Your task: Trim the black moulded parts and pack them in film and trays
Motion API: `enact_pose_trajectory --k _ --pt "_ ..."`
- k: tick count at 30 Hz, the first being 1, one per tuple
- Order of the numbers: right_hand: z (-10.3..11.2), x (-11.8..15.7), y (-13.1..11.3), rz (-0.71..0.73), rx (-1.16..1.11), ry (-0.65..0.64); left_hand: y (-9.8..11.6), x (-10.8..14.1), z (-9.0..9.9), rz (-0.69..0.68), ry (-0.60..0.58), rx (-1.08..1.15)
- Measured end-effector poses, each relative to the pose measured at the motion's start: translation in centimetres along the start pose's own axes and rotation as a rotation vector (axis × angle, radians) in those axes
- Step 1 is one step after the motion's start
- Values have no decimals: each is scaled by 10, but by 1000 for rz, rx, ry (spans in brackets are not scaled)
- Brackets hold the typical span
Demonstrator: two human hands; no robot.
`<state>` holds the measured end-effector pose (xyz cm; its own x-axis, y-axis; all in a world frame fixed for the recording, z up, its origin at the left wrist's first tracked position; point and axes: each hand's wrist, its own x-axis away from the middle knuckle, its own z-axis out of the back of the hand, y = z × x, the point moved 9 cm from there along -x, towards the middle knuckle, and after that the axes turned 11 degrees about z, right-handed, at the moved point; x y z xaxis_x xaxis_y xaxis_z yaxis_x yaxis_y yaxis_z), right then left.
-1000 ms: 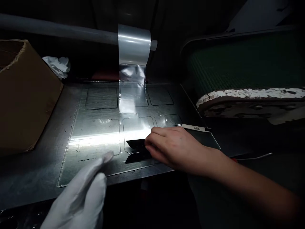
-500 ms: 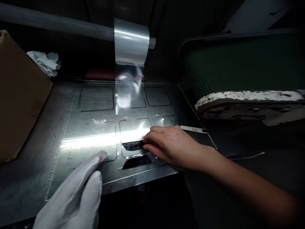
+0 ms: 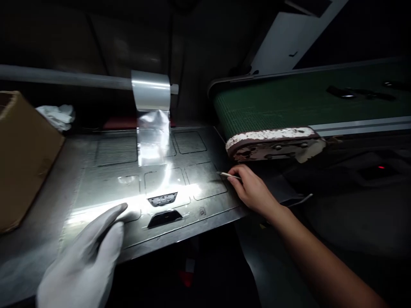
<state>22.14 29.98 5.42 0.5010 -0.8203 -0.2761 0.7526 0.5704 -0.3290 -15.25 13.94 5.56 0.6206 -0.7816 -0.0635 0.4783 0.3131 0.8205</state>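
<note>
My left hand (image 3: pixel 86 252), in a white glove, hovers at the lower left over the metal sheet (image 3: pixel 109 188). Its thumb and fingers are apart, with nothing between them. At the right side of the sheet, my bare right hand (image 3: pixel 253 186) pinches a slim pale tool (image 3: pixel 227 174), its thin tip pointing left; the kind cannot be made out. Between the hands lies a dark trapezoid plastic piece (image 3: pixel 162 199) showing its ribbed side. Just in front of it sits a similar glossy black piece (image 3: pixel 165 218), smooth side up. Neither hand touches these two pieces.
Clear film hangs from a roll (image 3: pixel 150 92) on a bar (image 3: pixel 80 79) behind the sheet. A cardboard box (image 3: pixel 28 162) stands left, with crumpled white cloth (image 3: pixel 58 115) behind. On the right, a green conveyor belt (image 3: pixel 272 102) carries dark parts (image 3: pixel 359 93); its worn end (image 3: pixel 272 145) juts near my right hand.
My right hand has let go of the ribbed plastic piece, moved right and taken hold of the pale tool lying on the sheet. The left hand stays open. The view has swung right.
</note>
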Motion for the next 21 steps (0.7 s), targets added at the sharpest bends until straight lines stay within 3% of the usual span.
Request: enact_pose_trajectory --k 3,5,8,11,16,21 --pt "1 -5 -31 34 -141 -25 29 -8 -13 -207 -140 -172" --pt "-6 -14 -69 159 -233 -121 43 -12 -26 -371 -237 -251" --pt "-18 -30 -127 400 -231 -255 50 -18 -43 -472 -350 -341" --pt "-30 -46 -164 564 -129 -323 53 -18 -54 -527 -397 -394" --pt "-52 -63 -188 660 29 -451 50 -18 -61 -525 -419 -439" --pt "-66 -66 -194 715 86 -538 46 -20 -61 -503 -419 -450"
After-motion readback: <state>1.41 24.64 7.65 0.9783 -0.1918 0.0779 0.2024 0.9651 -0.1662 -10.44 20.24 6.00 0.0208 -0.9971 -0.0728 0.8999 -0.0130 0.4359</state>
